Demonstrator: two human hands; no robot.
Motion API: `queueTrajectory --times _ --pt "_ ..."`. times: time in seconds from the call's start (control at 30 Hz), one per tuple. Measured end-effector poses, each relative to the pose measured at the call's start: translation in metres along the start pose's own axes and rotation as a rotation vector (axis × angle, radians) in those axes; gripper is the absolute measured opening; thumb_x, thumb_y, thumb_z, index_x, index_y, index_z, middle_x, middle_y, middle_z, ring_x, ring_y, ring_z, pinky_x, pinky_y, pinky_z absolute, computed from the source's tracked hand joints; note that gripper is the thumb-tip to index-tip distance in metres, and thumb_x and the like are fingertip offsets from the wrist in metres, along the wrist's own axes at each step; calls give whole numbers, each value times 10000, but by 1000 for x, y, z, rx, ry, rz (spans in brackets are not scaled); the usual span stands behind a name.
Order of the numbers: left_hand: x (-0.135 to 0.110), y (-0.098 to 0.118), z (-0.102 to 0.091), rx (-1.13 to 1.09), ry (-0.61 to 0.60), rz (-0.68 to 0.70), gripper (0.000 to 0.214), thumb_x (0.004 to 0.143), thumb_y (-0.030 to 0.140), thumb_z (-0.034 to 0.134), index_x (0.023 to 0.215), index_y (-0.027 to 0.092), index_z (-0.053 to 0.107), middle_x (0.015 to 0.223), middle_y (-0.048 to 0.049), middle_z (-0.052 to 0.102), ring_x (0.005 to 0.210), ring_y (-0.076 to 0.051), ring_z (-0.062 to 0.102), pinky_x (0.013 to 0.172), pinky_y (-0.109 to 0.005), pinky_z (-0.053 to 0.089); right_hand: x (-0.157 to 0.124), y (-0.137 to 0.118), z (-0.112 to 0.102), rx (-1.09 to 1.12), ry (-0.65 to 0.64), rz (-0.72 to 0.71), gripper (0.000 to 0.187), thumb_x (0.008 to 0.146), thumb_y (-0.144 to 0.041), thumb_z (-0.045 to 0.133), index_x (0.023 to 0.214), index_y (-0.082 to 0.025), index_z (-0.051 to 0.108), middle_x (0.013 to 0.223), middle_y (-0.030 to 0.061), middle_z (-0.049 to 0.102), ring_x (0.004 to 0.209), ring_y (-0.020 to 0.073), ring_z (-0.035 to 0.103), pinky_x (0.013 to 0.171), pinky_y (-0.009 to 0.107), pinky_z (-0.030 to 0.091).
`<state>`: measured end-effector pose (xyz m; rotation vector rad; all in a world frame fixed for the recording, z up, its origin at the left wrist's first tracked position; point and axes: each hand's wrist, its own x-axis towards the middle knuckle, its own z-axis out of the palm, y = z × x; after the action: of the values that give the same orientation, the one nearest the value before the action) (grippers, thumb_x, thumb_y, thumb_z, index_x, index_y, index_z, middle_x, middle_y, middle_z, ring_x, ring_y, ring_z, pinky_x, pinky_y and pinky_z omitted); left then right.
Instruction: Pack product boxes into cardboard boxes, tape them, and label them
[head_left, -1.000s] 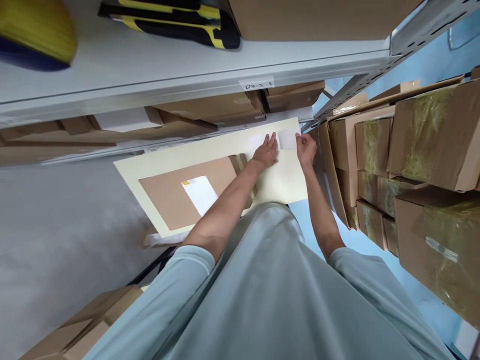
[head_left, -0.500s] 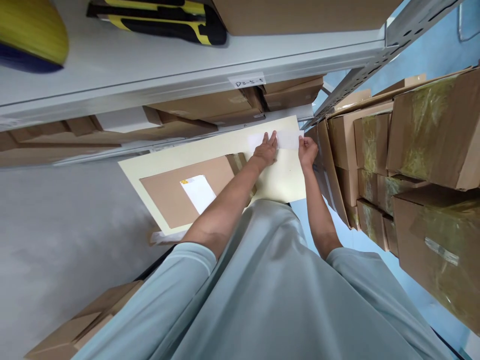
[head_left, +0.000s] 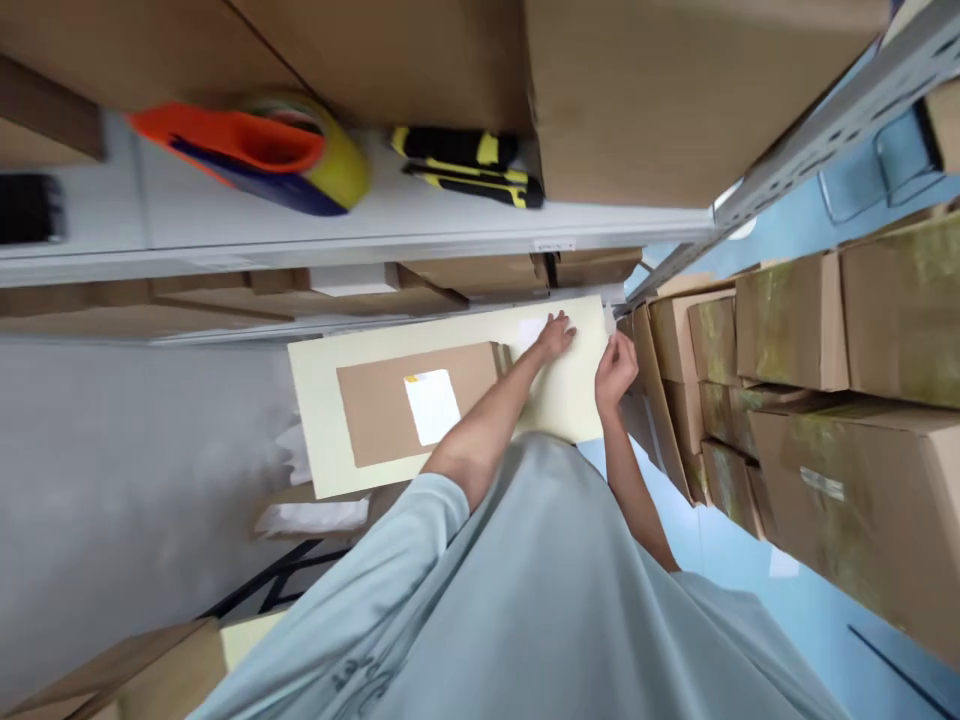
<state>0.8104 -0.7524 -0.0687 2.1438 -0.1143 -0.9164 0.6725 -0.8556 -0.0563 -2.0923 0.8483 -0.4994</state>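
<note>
My left hand [head_left: 556, 337] lies with its fingers stretched out on a pale yellow board [head_left: 315, 400], over a piece of white paper [head_left: 529, 331]. A closed pinch of my right hand [head_left: 617, 368], just off the board's right end, holds a small white slip of paper [head_left: 610, 320]. Whether the slip was part of the piece under my left hand, I cannot tell. Left of my left forearm, a flat cardboard box [head_left: 382, 410] rests on the board. It bears a white label [head_left: 433, 406] with a yellow corner.
A grey shelf [head_left: 450, 232] above the board holds cutter knives [head_left: 472, 165], a tape dispenser [head_left: 247, 150] and large cartons [head_left: 675, 100]. More boxes [head_left: 480, 275] sit on the level below. Taped cartons [head_left: 832, 470] are stacked at right. Crumpled white paper [head_left: 315, 515] lies below the board's left end.
The view has shifted, showing more of the upper shelf. My right hand has drawn away from the board with a white slip, while my left hand stays on the white paper.
</note>
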Motion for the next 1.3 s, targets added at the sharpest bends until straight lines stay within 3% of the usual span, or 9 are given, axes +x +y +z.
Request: queueTrajectory --times 0.1,0.17,0.37,0.43,0.57,0.63,0.83,1.07,1.3 --pt "-46 17 -15 -313 116 60 663 1203 604 323 1538 170 695 1686 -202 642 1646 -327 554 1301 -483 506 -19 -32 -1 0 -81 -184 549 1190 -482 369 1373 -244 829 1455 178 773 1439 325 711 1297 552 515" --pt "-89 10 -30 -618 88 122 798 1177 729 253 1508 180 728 1557 -191 746 1543 -341 659 1220 -477 583 -36 -47 -1 11 -192 -294 492 1186 -441 413 1353 -277 845 1518 155 752 1531 328 651 1335 589 471" --pt "-217 -56 -84 -894 147 161 536 976 595 757 1354 221 818 1431 -149 812 1448 -361 723 1216 -525 623 -100 -86 -5 116 -570 -396 355 1084 -485 713 1406 -398 835 1886 -5 381 1824 356 151 1449 685 259" --pt "-246 -79 -96 -950 161 161 496 914 575 836 1260 220 846 1370 -146 831 1423 -377 741 1237 -564 614 -120 -99 -8 213 -696 -350 410 1087 -547 709 1450 -393 818 1871 -7 414 1810 349 222 1454 650 285" --pt "-289 -117 -110 -984 189 89 568 804 710 947 1052 208 848 1095 -128 875 1226 -392 840 1191 -603 650 -151 -128 -10 407 -983 -231 569 1079 -668 692 1560 -369 754 1633 16 711 1580 292 636 1393 506 464" --pt "-307 -129 -117 -943 202 62 653 749 800 954 980 203 824 955 -125 871 1095 -387 873 1085 -593 706 -164 -145 -9 457 -1055 -189 624 1052 -713 715 1554 -346 761 1590 15 744 1536 284 679 1365 472 506" --pt "-361 -151 -145 -890 283 174 699 810 867 865 863 179 754 858 -133 866 835 -305 876 794 -434 745 -200 -207 -6 498 -1098 -171 654 1032 -756 730 1518 -321 788 1611 20 726 1588 306 629 1370 496 501" --pt "-414 -174 -185 -917 357 347 507 847 670 937 939 196 780 942 -111 890 887 -287 880 765 -391 732 -253 -258 -9 514 -1028 -215 589 1048 -729 734 1515 -374 782 1580 -1 749 1522 310 686 1334 540 551" --pt "-435 -202 -214 -898 317 387 488 857 643 929 967 192 777 892 -106 881 902 -313 889 753 -400 739 -296 -277 -1 510 -971 -204 574 1050 -712 741 1517 -379 774 1536 7 781 1453 313 736 1238 559 638"
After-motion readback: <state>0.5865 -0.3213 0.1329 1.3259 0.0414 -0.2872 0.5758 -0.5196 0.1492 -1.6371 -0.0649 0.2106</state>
